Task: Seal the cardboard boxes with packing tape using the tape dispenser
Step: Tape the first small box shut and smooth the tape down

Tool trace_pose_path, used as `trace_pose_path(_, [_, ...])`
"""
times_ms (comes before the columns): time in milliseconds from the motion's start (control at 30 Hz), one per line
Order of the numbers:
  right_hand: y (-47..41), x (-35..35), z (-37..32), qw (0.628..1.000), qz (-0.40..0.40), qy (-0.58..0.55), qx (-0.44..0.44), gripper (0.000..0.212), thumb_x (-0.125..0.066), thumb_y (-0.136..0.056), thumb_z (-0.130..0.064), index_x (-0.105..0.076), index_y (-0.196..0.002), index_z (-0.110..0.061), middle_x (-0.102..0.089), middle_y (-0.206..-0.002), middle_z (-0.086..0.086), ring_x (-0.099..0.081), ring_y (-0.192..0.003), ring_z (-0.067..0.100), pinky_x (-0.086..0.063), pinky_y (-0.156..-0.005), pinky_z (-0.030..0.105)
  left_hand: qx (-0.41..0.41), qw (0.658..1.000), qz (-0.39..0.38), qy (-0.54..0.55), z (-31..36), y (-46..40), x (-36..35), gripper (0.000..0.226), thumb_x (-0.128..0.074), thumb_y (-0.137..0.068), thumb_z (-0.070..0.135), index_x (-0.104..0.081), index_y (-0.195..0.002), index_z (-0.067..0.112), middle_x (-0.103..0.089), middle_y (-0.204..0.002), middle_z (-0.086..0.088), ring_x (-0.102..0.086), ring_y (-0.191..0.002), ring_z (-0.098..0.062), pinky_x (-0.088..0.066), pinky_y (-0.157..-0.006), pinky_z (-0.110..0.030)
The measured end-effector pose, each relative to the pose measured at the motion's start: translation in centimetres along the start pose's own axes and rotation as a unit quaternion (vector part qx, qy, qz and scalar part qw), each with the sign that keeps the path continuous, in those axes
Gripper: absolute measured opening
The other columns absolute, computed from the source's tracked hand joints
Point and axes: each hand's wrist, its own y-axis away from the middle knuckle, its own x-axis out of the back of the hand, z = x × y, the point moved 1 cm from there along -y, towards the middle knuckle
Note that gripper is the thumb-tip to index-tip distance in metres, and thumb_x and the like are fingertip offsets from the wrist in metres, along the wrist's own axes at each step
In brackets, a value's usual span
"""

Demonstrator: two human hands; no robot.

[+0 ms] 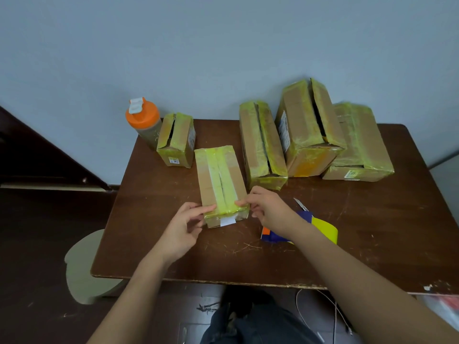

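Pale blue-grey wall behind, dark floor below. Scratched brown table [173, 244] is pushed up against the wall.

Far right: flat wide box [360, 145] wrapped in yellow-green tape, with a taller box [308, 125] leaning on it, top seam gaping. Just left of those, long box [260, 145], seam also split open. Small box [177, 140] at far left, flaps parted. Orange-lidded bottle [142, 120] sits at the table's back-left corner, touching the small box.

Centre front: working box [219, 180], yellow-green tape strip running along its top seam and folded over the near end; white label stub on the near face.

Tape dispenser [320, 229] lies on the table right of the working box, blue body with a yellow roll, partly hidden behind the right forearm.

Left hand [183, 229]: fingertips pressed on the near-left top edge of the working box, not gripping anything. Right hand [268, 207]: thumb and forefinger pinch the tape at the near-right corner.
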Motion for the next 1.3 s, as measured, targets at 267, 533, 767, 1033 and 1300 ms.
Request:
trace_pose_path(267, [-0.7,-1.0,-0.7,1.0,0.027,0.009,0.009,0.037,-0.07,-0.083,0.005,-0.069,-0.115,-0.014,-0.053,-0.098,0.007,-0.061,-0.081,0.016,-0.055,-0.08,0.032,-0.042,0.996,0.061,-0.04,-0.2,-0.6,0.1,0.059,-0.067,-0.079,-0.015,-0.068,-0.116,0.031,-0.063,-0.103,0.004,-0.064,-0.089,-0.006,-0.05,-0.092,-0.018])
trace_pose_path(533, [-0.7,-1.8,-0.7,0.997,0.067,0.015,0.02,0.026,-0.076,-0.082,-0.005,-0.07,-0.107,-0.009,-0.048,-0.09,0.003,-0.051,-0.073,0.012,-0.053,-0.072,0.03,-0.039,0.989,0.13,-0.049,-0.2,-1.1,-0.9,0.042,-0.081,-0.073,0.008,-0.072,-0.111,0.024,-0.07,-0.108,0.007,-0.065,-0.099,-0.006,-0.052,-0.094,-0.026])
trace_pose_path(767, [-0.4,-3.3,-1.3,0.991,0.134,0.0,-0.02,0.021,-0.072,-0.084,-0.001,-0.071,-0.104,-0.006,-0.046,-0.089,0.002,-0.049,-0.072,0.015,-0.05,-0.069,0.026,-0.035,0.97,0.231,-0.059,-0.2,-1.2,-2.7,0.034,-0.08,-0.074,0.002,-0.074,-0.105,0.014,-0.074,-0.099,0.001,-0.068,-0.079,-0.006,-0.058,-0.077,-0.029])
trace_pose_path(1033, [-0.9,-2.8,-1.3,0.991,0.13,0.006,-0.012,0.018,-0.073,-0.086,-0.013,-0.073,-0.102,-0.005,-0.043,-0.085,-0.001,-0.043,-0.066,0.007,-0.042,-0.067,0.02,-0.023,0.973,0.218,-0.074,0.3,-1.5,-2.7,0.026,-0.079,-0.077,0.01,-0.074,-0.103,0.009,-0.075,-0.091,-0.002,-0.054,-0.059,0.01,-0.039,-0.06,-0.001])
trace_pose_path(1300, [-0.2,-2.7,0.1,0.996,0.074,-0.028,0.03,0.034,-0.078,-0.081,-0.021,-0.068,-0.112,-0.011,-0.044,-0.094,-0.004,-0.05,-0.075,0.008,-0.049,-0.075,0.02,-0.068,0.979,0.17,-0.087,-0.3,-1.0,-2.6,0.043,-0.086,-0.066,0.015,-0.071,-0.106,0.016,-0.06,-0.094,0.006,-0.058,-0.083,-0.005,-0.05,-0.075,-0.011])
